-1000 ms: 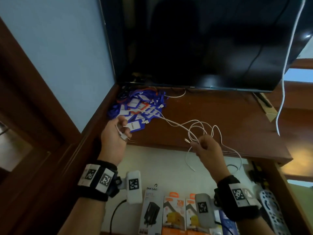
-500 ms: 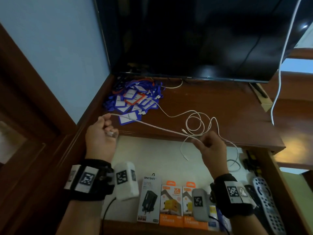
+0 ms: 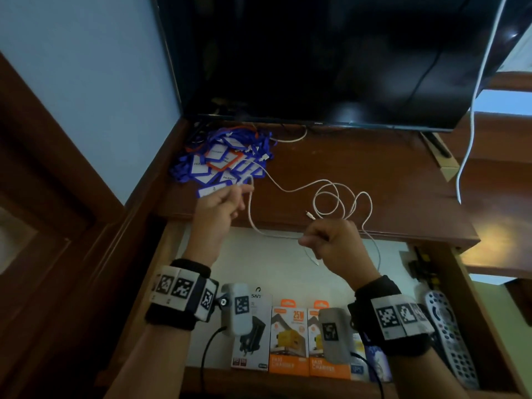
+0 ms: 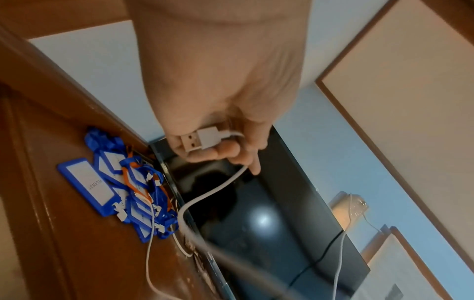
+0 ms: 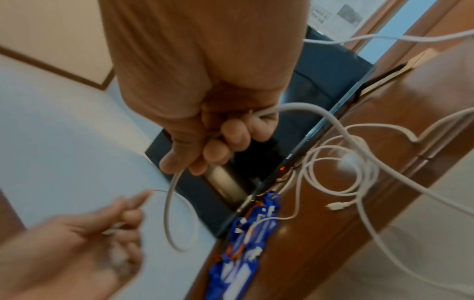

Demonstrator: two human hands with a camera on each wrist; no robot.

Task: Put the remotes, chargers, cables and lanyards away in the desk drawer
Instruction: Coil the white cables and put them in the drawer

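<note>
A white USB cable (image 3: pixel 331 197) lies looped on the brown desk top (image 3: pixel 359 168). My left hand (image 3: pixel 221 207) grips its USB plug (image 4: pixel 198 139) above the desk's front left part. My right hand (image 3: pixel 325 243) grips the same cable (image 5: pixel 290 109) further along, above the desk's front edge. A slack length (image 3: pixel 253 223) hangs between the hands. A pile of blue and orange lanyards (image 3: pixel 227 162) with name tags sits at the desk's back left. In the open drawer (image 3: pixel 288 272) lie boxed chargers (image 3: pixel 290 338) and a grey remote (image 3: pixel 449 335).
A black TV (image 3: pixel 316 59) stands along the back of the desk, with another white cable (image 3: pixel 472 110) hanging down at its right. A pale blue wall (image 3: pixel 86 82) and brown wood framing close the left side. Dark items lie at the drawer's right edge (image 3: pixel 420 266).
My left hand moved right and forward toward the lanyard pile with the plug, so the stretch of cable that was taut between my hands now hangs slack. My right hand stayed by the desk edge.
</note>
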